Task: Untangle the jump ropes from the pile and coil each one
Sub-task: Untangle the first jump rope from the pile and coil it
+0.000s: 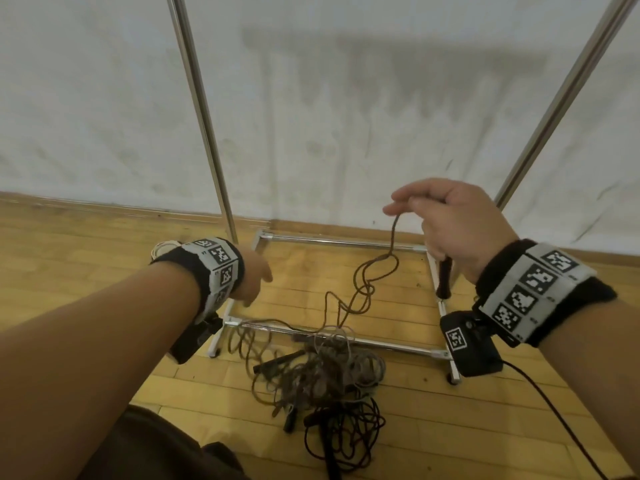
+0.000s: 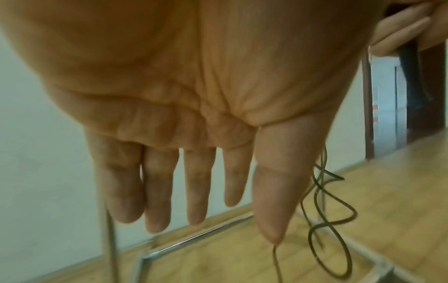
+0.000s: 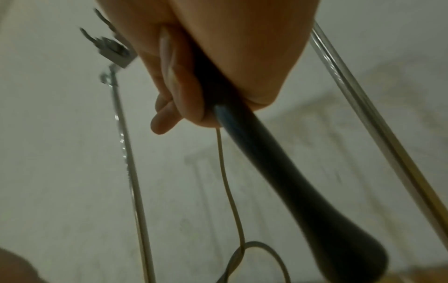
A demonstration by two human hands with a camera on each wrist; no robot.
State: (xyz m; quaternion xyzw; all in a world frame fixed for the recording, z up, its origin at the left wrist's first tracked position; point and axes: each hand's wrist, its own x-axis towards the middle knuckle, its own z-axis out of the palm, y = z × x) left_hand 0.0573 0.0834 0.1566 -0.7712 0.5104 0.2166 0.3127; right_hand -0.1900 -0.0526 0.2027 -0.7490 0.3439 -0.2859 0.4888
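A tangled pile of jump ropes (image 1: pixel 322 372) with black handles lies on the wooden floor, at the near bar of a metal rack base. My right hand (image 1: pixel 446 220) is raised above it and grips one black handle (image 1: pixel 444 278), which also shows in the right wrist view as a black handle (image 3: pixel 298 183). Its thin brown cord (image 1: pixel 393 237) hangs from my fingers in loops down to the pile. My left hand (image 1: pixel 251 275) hovers to the left, fingers (image 2: pixel 196 183) straight and empty, apart from the hanging cord (image 2: pixel 324 210).
A chrome rack base (image 1: pixel 332 240) frames the floor behind the pile, with two upright poles (image 1: pixel 204 119) rising at left and right. A white sheet (image 1: pixel 346 98) hangs behind. A black cable (image 1: pixel 554 403) trails from my right wrist camera.
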